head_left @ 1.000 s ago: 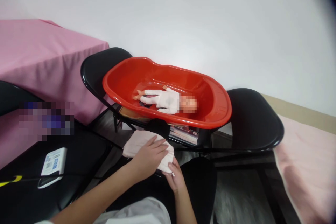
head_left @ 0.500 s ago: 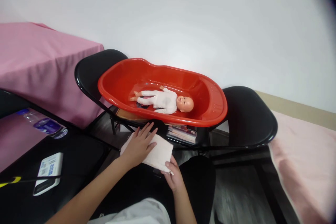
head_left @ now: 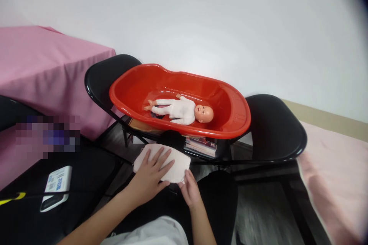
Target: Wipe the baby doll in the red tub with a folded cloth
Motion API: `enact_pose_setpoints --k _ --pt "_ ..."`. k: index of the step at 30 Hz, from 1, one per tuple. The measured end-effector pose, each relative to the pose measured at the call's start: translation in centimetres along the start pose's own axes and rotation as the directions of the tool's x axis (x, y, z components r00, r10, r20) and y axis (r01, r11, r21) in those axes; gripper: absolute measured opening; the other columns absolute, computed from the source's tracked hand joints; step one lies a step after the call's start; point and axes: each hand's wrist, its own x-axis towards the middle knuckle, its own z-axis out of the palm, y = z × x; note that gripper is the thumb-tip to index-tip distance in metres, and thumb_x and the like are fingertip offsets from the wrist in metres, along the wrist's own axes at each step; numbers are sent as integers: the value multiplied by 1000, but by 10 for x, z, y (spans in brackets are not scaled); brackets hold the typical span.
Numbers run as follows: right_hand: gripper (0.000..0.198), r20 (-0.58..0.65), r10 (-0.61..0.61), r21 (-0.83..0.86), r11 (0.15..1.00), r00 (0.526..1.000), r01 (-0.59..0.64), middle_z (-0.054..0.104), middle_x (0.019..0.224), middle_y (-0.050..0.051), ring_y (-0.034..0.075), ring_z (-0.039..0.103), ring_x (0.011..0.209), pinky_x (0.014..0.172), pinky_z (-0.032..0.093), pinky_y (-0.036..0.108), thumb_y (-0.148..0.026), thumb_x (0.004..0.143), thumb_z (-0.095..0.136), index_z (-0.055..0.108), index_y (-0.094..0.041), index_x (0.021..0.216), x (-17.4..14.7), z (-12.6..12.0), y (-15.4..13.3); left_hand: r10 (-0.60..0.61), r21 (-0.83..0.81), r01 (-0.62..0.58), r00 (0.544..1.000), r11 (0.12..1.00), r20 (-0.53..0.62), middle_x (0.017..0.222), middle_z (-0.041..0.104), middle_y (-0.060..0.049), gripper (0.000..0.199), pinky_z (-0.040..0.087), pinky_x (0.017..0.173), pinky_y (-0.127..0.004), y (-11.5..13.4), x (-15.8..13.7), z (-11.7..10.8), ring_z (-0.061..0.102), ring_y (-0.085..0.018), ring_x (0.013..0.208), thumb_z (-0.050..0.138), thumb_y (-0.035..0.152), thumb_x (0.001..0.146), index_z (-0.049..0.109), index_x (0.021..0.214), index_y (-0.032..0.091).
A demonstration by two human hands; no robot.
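A folded white cloth (head_left: 178, 164) lies across my lap area, its edges slightly frayed. My left hand (head_left: 152, 172) rests flat on top of it with the fingers spread. At the cloth's right corner, my right hand (head_left: 189, 189) pinches the edge between thumb and fingers. Beyond the hands is a red baby bathtub (head_left: 238, 115). Inside the tub a baby doll (head_left: 184, 111) in white clothing lies on its back, head to the right and bare feet to the left. Neither hand touches the tub or the doll.
Black folding chairs (head_left: 276, 130) flank the tub. Several books (head_left: 200, 146) sit below its near rim. A white device (head_left: 56, 187) lies on a black surface at left, beside a pixelated patch. Pink cloths (head_left: 51, 57) drape at both sides; a white wall stands behind.
My left hand has slid down and back over the cloth, so more of its far edge shows. My right hand still holds the right corner. The view has shifted slightly.
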Motion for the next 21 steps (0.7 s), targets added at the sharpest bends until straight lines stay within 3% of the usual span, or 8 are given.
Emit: enact_pose_setpoints --k 4,13,18,21 --pt "36 51 -17 53 998 999 14 68 116 7 22 62 110 92 50 38 -43 79 72 65 -23 108 0 2 -4 -12 -11 12 1000 1000 1 158 25 -5 56 11 113 -65 2 -1 0 19 -35 145 55 48 89 44 142 32" --pt "46 -70 11 31 999 998 -8 72 107 7 22 67 95 84 53 36 -45 67 82 67 -21 103 4 -6 4 -18 1 18 1000 1000 -16 158 25 -1 56 5 116 -62 12 -9 3 18 -35 145 54 55 87 47 138 33" --pt "45 -104 0 12 1000 995 1 73 103 6 23 67 99 88 52 38 -45 65 83 69 -22 100 2 -5 3 -32 30 35 997 999 -67 156 30 0 45 1 117 -61 18 -11 7 21 -33 144 54 45 90 53 133 33" --pt "48 -48 27 2 1000 998 -26 72 109 8 25 65 105 90 52 39 -52 68 79 69 -21 104 3 -2 -2 -48 28 51 994 998 -102 155 33 2 39 3 118 -58 20 -9 9 23 -31 144 54 39 91 56 129 33"
